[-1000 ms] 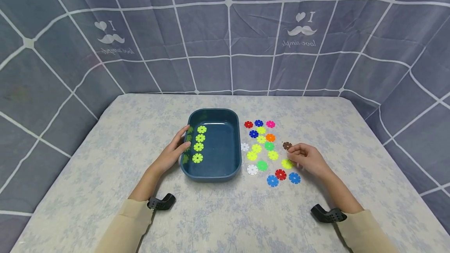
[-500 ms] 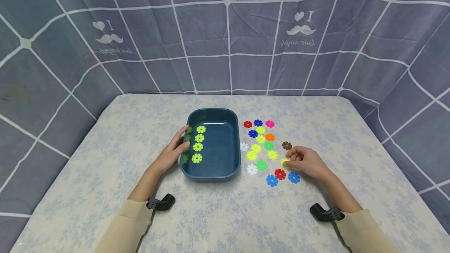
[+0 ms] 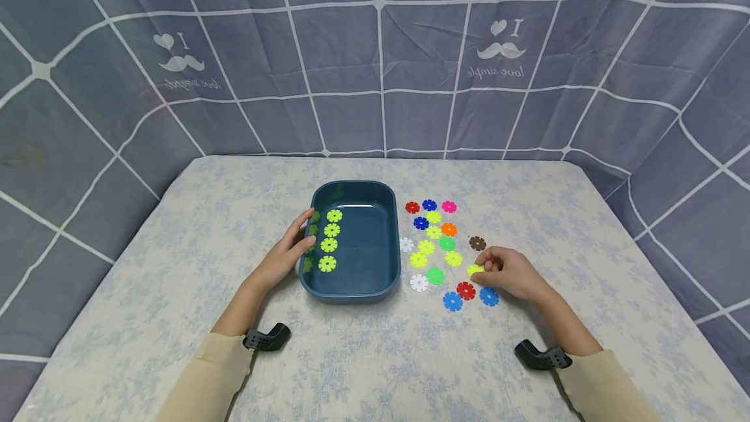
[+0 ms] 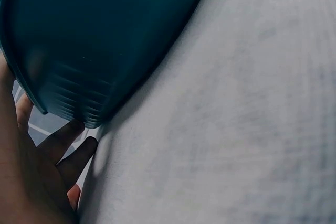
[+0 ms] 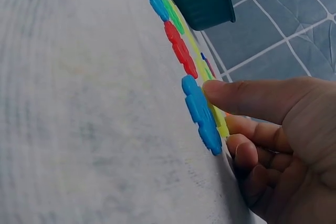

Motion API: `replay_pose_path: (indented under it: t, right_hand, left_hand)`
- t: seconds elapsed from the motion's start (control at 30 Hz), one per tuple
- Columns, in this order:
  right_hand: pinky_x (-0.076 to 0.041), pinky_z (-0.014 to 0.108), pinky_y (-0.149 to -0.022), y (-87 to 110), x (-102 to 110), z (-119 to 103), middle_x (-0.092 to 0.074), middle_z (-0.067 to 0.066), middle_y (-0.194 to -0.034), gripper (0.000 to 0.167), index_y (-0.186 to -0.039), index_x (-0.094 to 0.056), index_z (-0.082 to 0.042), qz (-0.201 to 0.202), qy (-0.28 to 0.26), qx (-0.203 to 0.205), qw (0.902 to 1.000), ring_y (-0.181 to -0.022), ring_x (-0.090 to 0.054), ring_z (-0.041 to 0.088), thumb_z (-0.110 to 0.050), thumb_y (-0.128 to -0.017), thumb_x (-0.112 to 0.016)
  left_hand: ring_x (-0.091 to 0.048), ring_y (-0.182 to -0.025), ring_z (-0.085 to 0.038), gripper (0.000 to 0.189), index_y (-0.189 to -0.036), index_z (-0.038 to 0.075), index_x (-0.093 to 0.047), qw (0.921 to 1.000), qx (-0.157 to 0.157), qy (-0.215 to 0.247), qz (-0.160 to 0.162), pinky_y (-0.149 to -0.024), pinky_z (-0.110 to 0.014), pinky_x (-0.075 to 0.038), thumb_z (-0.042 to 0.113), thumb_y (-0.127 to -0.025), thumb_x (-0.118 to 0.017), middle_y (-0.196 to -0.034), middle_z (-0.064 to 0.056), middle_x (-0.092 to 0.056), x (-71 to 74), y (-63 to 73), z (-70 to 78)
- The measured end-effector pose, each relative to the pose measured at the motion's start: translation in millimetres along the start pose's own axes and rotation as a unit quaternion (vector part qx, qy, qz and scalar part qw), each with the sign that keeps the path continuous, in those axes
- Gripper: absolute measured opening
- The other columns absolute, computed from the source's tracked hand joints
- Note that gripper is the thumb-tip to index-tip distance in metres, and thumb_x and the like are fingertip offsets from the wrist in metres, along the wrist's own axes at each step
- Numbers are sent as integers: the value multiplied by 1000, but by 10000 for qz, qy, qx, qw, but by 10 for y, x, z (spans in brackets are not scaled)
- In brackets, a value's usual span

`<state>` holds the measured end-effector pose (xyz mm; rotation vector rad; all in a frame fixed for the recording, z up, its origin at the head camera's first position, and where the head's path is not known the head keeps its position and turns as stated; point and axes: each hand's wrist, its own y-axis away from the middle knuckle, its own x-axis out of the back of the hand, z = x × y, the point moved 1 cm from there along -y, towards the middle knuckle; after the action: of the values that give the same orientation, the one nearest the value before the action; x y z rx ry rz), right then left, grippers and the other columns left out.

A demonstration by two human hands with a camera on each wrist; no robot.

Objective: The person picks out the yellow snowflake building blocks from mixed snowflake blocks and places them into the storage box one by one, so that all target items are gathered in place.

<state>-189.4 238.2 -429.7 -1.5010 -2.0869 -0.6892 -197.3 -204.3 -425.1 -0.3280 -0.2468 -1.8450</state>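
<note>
My left hand [image 3: 285, 254] holds the left side of a dark teal plastic tub [image 3: 369, 239], thumb over the rim and fingers along the outer wall [image 4: 84, 90]. Inside the tub, several yellow snowflake discs lie in a column, such as a yellow disc [image 3: 331, 230]. My right hand [image 3: 512, 272] pinches the edge of another yellow snowflake disc [image 3: 475, 270] between thumb and forefinger, low over the table. Right beside it, in the right wrist view, is a blue snowflake disc [image 5: 201, 115]. A brown disc [image 3: 477, 243] lies just beyond the right hand's fingers.
Between tub and right hand lie several loose snowflake discs, among them a red disc [image 3: 465, 290], a green disc [image 3: 435, 276], a white disc [image 3: 418, 283] and an orange disc [image 3: 448, 230]. A patterned cloth covers the table [image 3: 363, 363]. Grey curtains [image 3: 428, 122] stand behind.
My right hand has shifted slightly toward me and left, from near the brown disc to the yellow disc, where thumb and forefinger have closed on its edge. The left hand stays on the tub.
</note>
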Motion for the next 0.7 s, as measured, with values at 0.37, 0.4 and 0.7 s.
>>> replay_pose_path:
  t: [0.37,0.4,0.7]
  right_hand:
    - [-41,26,-60,-13,-33,24,-50,4,-77,29,-97,-55,-1,122,-101,170,9997,-65,-46,17,-15,-84,-77]
    - [-42,26,-59,-13,-34,22,-51,4,-76,29,-98,-55,0,126,-176,165,9996,-64,-47,17,-15,-85,-77]
    - [-42,26,-57,-24,-34,21,-53,4,-73,29,-99,-54,3,471,-623,5,9969,-62,-46,15,-17,-90,-72]
  left_hand:
    - [-15,-145,-42,61,-158,25,-15,9999,-114,104,25,-109,-64,-21,26,-105,-45,-159,-21,-15,8,-49,-147]
    - [-15,-145,-42,61,-158,25,-15,9999,-123,102,24,-109,-64,-21,26,-105,-45,-159,-21,-15,8,-50,-146]
    - [-16,-144,-43,61,-158,23,-13,9998,-145,126,6,-108,-65,-22,21,-105,-43,-159,-22,-14,14,-64,-173]
